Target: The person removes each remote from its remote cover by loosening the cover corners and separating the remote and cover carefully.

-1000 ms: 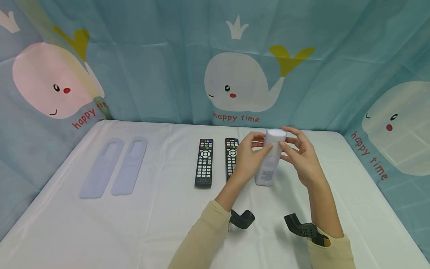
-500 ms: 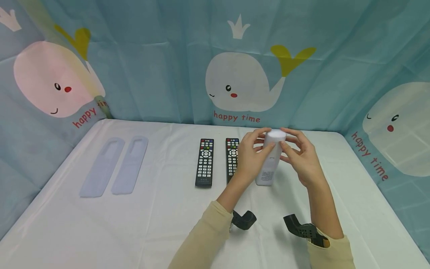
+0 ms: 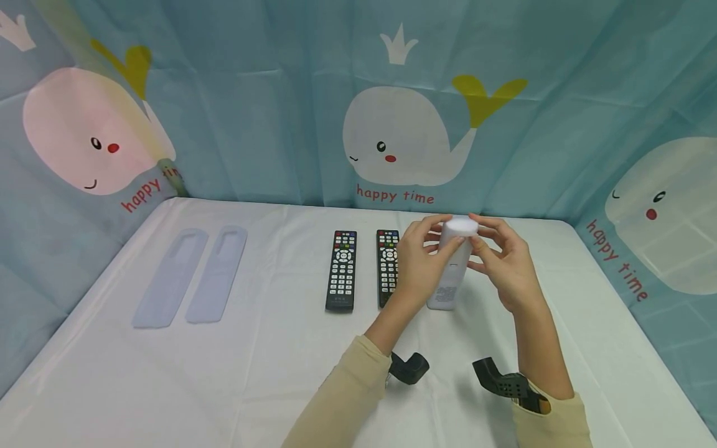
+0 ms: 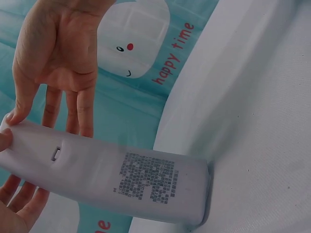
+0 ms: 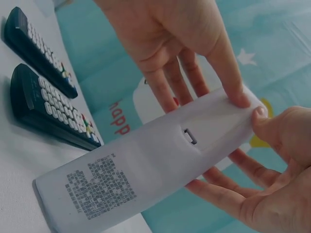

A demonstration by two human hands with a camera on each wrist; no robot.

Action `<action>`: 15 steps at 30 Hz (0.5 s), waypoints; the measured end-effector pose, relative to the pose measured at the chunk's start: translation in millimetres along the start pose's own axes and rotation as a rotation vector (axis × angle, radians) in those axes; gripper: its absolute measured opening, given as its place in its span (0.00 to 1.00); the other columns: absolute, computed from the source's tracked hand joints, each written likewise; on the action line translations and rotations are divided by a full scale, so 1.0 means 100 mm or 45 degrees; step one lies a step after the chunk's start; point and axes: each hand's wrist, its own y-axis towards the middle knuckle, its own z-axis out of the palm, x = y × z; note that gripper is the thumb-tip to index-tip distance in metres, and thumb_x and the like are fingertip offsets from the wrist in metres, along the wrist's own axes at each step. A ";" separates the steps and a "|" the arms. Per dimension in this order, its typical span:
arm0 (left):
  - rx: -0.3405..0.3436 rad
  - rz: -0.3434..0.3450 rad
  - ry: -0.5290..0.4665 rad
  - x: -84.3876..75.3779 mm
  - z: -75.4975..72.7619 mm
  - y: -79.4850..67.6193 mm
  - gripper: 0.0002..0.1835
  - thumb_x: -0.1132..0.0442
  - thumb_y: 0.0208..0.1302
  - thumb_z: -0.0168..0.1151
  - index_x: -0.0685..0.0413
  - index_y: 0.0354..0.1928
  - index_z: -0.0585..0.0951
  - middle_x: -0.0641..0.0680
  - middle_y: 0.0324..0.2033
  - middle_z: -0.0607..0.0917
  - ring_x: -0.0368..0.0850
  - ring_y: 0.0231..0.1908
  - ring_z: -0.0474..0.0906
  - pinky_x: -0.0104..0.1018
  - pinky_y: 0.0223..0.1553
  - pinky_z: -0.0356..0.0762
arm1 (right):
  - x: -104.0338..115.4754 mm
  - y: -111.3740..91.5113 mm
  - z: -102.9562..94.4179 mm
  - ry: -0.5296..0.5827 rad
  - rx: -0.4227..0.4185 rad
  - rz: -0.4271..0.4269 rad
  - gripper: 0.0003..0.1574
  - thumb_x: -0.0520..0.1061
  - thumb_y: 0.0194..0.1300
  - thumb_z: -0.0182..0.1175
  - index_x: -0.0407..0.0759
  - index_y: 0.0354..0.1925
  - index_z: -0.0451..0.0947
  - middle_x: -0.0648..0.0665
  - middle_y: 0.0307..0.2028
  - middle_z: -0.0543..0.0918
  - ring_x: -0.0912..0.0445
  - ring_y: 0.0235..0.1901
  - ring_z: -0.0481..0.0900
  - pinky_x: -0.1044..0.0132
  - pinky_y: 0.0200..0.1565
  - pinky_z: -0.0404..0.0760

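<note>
Currently, the white remote (image 3: 452, 274) is stood on end at the right of the worktop (image 3: 280, 386), tilted, with its lower end down at the cloth. Its back faces the person; the slot (image 5: 190, 136) sits in the upper part and the printed block (image 5: 101, 187) near the lower end. The front face is turned away, and I cannot read it from where I stand.

Both hands work at the upper end. The left hand (image 3: 417, 258) pinches one side, thumb on the back, fingers along the edge. The right hand (image 3: 506, 264) pinches the opposite side in the same manner; the two thumbs lie close together near the top.

Just left of the left hand lies the nearer black remote (image 3: 386, 264), buttons up. The left hand and wrist cover part of its right side and stand between it and the white one. The farther black remote (image 3: 340, 272) lies parallel to it, fully exposed. Well apart, toward the left, two translucent covers lie flat side by side: a wider cover (image 3: 168, 286) and a narrower cover (image 3: 215, 283), each with a cut-out at its far end. Behind the worktop hangs a blue curtain (image 3: 252, 137) printed with whales.
</note>
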 end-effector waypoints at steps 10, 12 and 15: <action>-0.020 0.056 -0.031 -0.02 -0.02 0.01 0.17 0.67 0.70 0.71 0.63 0.59 0.85 0.62 0.50 0.86 0.54 0.49 0.87 0.31 0.47 0.88 | 0.03 -0.01 0.03 0.041 -0.039 -0.008 0.26 0.39 0.80 0.57 0.40 0.72 0.73 0.43 0.62 0.74 0.64 0.45 0.86 0.70 0.43 0.88; -0.029 0.088 -0.008 -0.02 -0.02 0.02 0.16 0.67 0.71 0.70 0.65 0.58 0.84 0.62 0.51 0.87 0.54 0.49 0.87 0.32 0.47 0.88 | 0.04 -0.01 0.04 0.052 -0.042 -0.016 0.25 0.39 0.80 0.58 0.39 0.71 0.73 0.46 0.60 0.75 0.64 0.45 0.86 0.70 0.43 0.88; -0.034 0.101 0.012 -0.04 -0.01 0.02 0.16 0.68 0.72 0.68 0.66 0.58 0.84 0.62 0.51 0.87 0.52 0.49 0.88 0.30 0.47 0.87 | 0.04 -0.01 0.05 0.070 -0.044 -0.035 0.24 0.38 0.79 0.58 0.37 0.70 0.74 0.49 0.57 0.77 0.64 0.46 0.86 0.70 0.44 0.88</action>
